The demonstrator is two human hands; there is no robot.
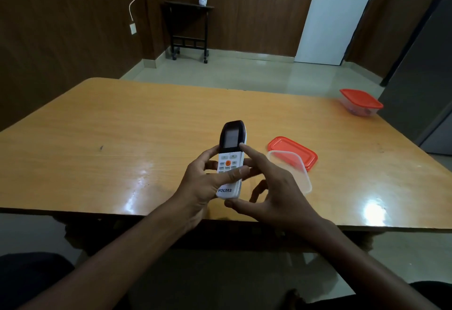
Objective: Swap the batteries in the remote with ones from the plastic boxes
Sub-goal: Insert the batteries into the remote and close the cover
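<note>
Both forearms are bare right up to the bottom edge of the view, with no sleeve or cuff showing on either side. The wrists carry no watch, band or bracelet, and no ring shows on any finger that can be seen. The left hand [203, 182] has short, plain nails, the thumbnail being the clearest of them. The right hand [276, 192] is a little blurred, so its nails are hard to make out. Low in the corners, under each arm, sits dark cloth over the person's lap, black or very dark; its cut and kind cannot be told.
</note>
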